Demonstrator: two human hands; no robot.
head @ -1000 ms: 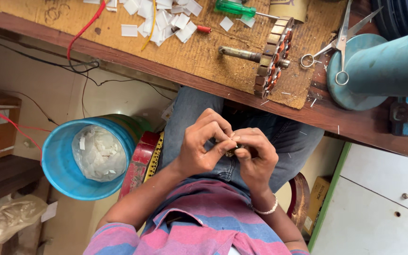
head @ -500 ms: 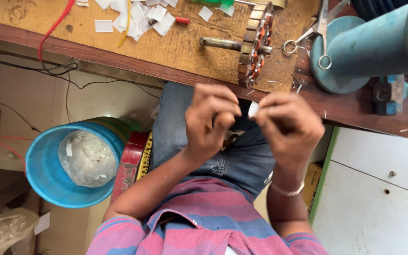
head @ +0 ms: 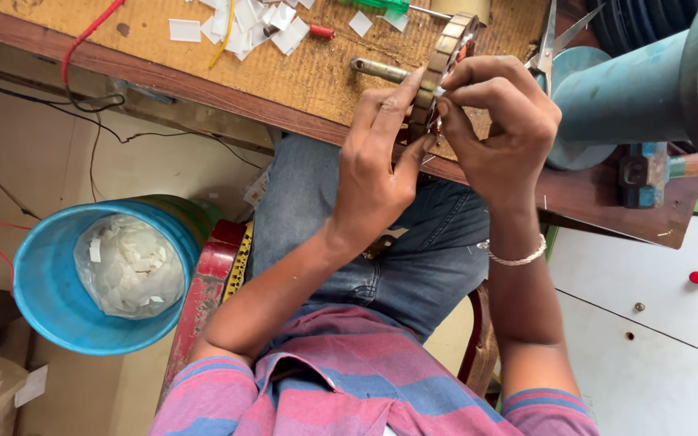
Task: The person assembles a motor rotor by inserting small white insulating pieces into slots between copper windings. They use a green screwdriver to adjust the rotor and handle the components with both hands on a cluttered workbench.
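Up at twelve o'clock we see a worn wooden workbench (head: 300, 77), its top scuffed and strewn with white paper slips (head: 256, 28), a red wire (head: 90, 32) and scissors (head: 547, 44). Both our hands meet at its near edge on a ring-shaped stator core (head: 446, 48) standing on a metal shaft (head: 377, 69). Our left hand (head: 377, 165) braces the ring's rim with thumb and forefinger; our right hand (head: 498, 121) pinches narrowly at its slots. At two o'clock lies a teal motor housing (head: 640, 93); at eight o'clock a blue bucket (head: 50, 311) of paper scraps stands on the floor; a white cabinet (head: 648, 323) fills four o'clock.
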